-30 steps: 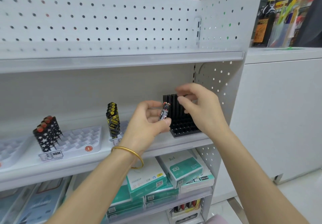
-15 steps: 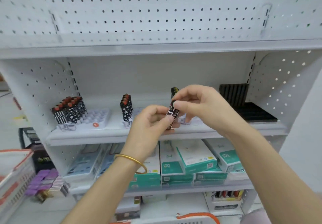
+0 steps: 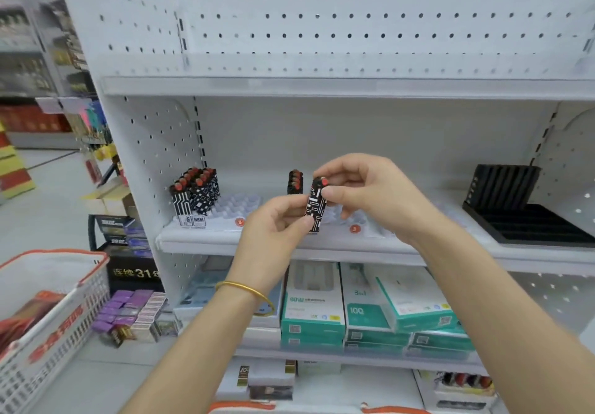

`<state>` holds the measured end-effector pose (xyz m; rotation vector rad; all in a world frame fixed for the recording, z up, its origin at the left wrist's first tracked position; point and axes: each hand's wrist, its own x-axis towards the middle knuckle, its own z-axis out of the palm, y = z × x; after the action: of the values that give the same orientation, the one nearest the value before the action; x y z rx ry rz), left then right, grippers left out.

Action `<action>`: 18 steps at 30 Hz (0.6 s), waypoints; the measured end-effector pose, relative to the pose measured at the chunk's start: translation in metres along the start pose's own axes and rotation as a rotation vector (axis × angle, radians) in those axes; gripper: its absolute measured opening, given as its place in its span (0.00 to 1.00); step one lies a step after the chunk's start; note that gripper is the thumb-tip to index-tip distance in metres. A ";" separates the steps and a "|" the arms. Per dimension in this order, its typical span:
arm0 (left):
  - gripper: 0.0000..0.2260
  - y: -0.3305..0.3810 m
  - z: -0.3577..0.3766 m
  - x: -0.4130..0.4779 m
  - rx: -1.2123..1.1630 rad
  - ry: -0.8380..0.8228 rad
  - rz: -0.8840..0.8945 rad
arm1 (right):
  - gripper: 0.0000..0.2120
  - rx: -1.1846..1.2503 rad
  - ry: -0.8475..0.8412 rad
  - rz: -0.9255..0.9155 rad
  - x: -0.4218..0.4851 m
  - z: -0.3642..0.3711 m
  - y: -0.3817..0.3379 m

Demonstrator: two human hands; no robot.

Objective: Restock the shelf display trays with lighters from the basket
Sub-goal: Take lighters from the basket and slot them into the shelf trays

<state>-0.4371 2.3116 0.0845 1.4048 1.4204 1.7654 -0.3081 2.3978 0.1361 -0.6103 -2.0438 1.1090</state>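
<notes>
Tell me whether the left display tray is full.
Partly empty: lighters fill only one end of the left tray; its other cells are bare.

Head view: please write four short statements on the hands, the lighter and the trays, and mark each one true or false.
1. The left hand and the right hand both pinch one patterned lighter. True.
2. The gold bangle is on the right wrist. False: it is on the left wrist.
3. The black display tray is full of lighters. False: no lighter shows in it.
4. A group of lighters stands at the left end of a clear tray. True.
</notes>
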 end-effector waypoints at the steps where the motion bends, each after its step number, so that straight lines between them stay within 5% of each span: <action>1: 0.16 -0.001 -0.002 -0.001 -0.005 0.014 0.001 | 0.12 -0.014 -0.001 -0.003 0.002 0.003 0.000; 5: 0.14 0.000 -0.021 -0.002 0.075 0.154 0.073 | 0.11 0.016 0.010 -0.063 0.016 0.027 -0.012; 11: 0.20 -0.022 -0.090 -0.005 0.810 0.440 0.274 | 0.10 -0.133 0.019 -0.169 0.059 0.081 -0.027; 18: 0.24 -0.052 -0.115 -0.017 1.152 0.356 0.281 | 0.11 -0.341 -0.021 -0.220 0.085 0.133 -0.015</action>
<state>-0.5461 2.2670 0.0376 1.9120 2.8040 1.3669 -0.4657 2.3807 0.1312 -0.5226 -2.2750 0.6478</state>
